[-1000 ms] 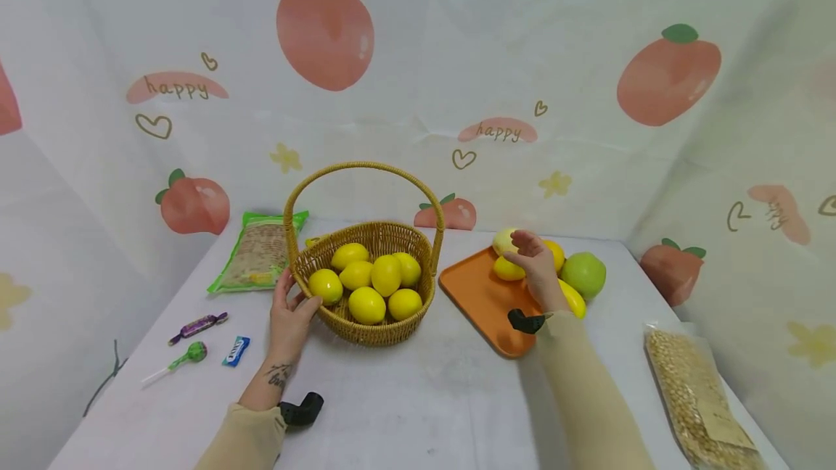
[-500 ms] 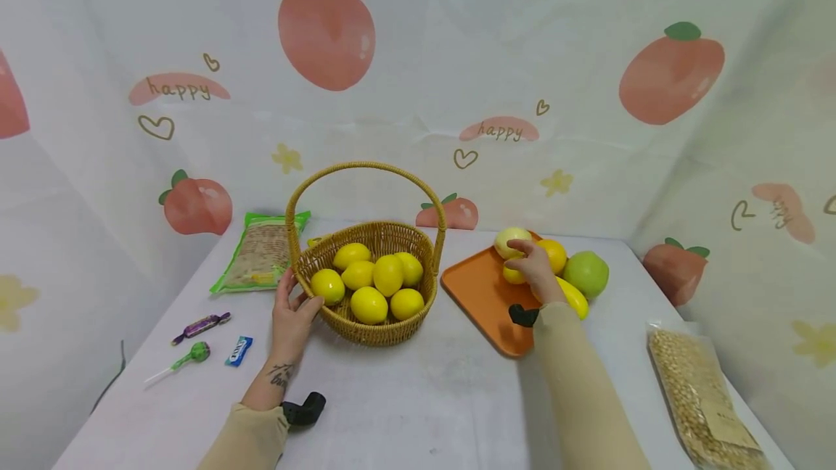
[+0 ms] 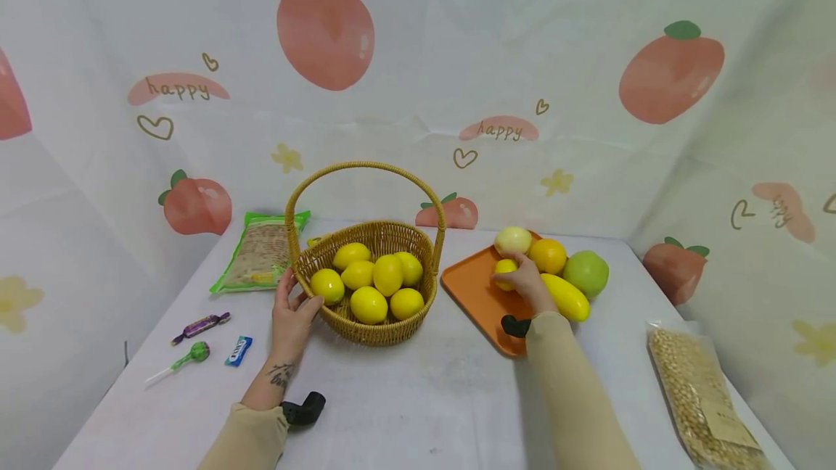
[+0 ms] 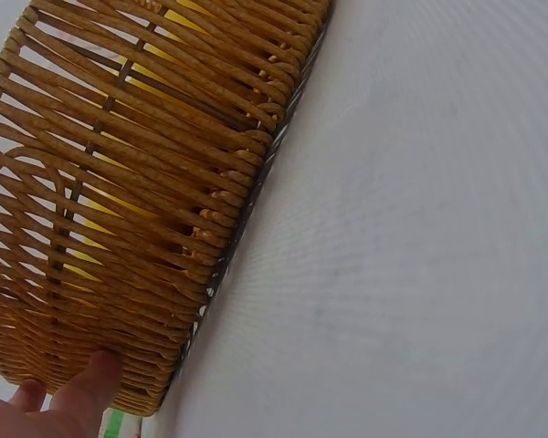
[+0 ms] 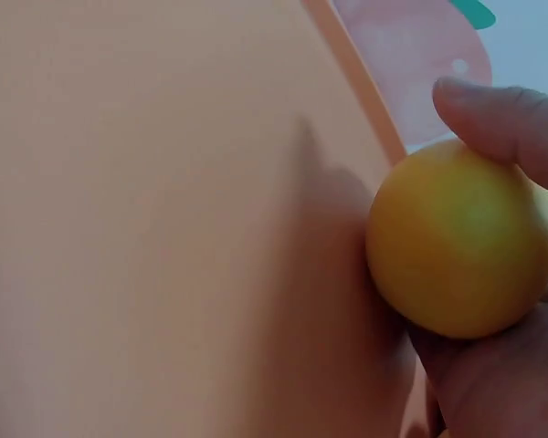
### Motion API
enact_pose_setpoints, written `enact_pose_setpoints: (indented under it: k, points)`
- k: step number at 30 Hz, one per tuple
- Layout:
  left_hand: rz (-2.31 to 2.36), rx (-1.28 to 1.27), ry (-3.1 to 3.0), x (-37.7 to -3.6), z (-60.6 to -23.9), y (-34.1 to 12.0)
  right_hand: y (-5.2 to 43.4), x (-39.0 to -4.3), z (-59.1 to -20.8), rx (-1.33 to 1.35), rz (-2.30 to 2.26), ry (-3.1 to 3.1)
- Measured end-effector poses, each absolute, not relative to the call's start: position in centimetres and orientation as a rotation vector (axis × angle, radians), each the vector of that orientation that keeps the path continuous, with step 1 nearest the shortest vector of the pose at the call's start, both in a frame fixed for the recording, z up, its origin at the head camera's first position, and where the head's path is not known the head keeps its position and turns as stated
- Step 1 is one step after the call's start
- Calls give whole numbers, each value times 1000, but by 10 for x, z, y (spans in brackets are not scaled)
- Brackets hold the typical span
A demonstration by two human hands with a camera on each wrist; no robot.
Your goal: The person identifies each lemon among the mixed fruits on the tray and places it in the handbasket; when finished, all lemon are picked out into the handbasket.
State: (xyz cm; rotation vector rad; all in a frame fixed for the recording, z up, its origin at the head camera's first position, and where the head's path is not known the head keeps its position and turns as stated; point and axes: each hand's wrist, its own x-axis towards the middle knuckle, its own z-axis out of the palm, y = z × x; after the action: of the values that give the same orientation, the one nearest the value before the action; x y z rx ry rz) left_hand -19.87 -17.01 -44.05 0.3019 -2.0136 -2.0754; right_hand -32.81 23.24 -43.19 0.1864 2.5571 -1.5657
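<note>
My left hand [image 3: 294,314] holds the left side of a wicker basket [image 3: 379,334], thumb at the rim; in the left wrist view, fingertips [image 4: 96,379] touch its woven outer wall. Several lemons [image 3: 387,274] lie inside the basket under its tall arched handle. On the right, my right hand [image 3: 530,283] grips another lemon [image 3: 504,274] over an orange tray [image 3: 480,289]. Up close in the right wrist view, this lemon [image 5: 461,242] sits between thumb and fingers, its shadow falling on the tray.
Beside the right hand are a pale round fruit [image 3: 512,239], an orange [image 3: 547,256], a green fruit [image 3: 586,274] and a long yellow fruit [image 3: 567,298]. A grain bag [image 3: 702,390] lies far right. Left stand a green-edged bag [image 3: 257,252], a lollipop [image 3: 189,356] and wrapped candies [image 3: 201,327].
My right hand has come down and toward me over the tray and taken hold of the lemon, which has shifted slightly left. The left hand stays at the basket.
</note>
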Motion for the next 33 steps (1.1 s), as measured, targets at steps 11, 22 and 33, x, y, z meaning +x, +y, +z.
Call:
enact_pose_setpoints:
  k: [11, 22, 33]
  points:
    - [-2066, 308, -2024, -196, -438, -168, 245, -325, -424, -32, -1873, 2332]
    - [-2076, 287, -2007, -196, -436, -169, 239, -297, -383, -472, -1938, 2224]
    - [-2079, 296, -2015, -197, -438, -169, 199, -255, -378, -1014, -1990, 1725]
